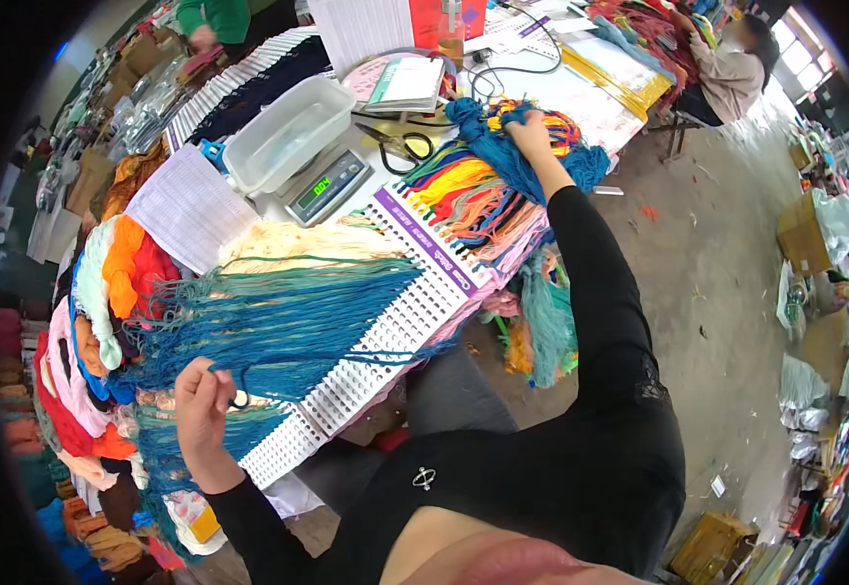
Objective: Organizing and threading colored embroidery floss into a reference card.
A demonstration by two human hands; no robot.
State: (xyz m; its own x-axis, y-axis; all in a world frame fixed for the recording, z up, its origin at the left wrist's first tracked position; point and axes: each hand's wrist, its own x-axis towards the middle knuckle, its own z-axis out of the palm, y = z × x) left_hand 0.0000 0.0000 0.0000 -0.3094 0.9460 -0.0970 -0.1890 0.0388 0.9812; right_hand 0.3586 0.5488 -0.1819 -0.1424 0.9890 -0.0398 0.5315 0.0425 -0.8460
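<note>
Teal embroidery floss (pixel 317 312) fanned from white perforated cards (pixel 383 336) over the desk (pixel 378 177); left hand (pixel 204 395) apparently pinching a dark teal strand (pixel 243 378), fingers narrow; right hand (pixel 530 135) on a heaped blue-teal skein (pixel 488 161), grip hidden. Judged risk: loose lengths overlap, so a hard tug could knot them; scissors (pixel 400 146) beside the skein might snag fibres

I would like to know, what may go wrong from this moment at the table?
The long, loose blue threads at the left hand might tangle. The scissors lie near the blue yarn bundle under the right hand, so a strand may snag on them. The plastic tub seems to stick out past the scale beneath; a bump could tip it.
</note>
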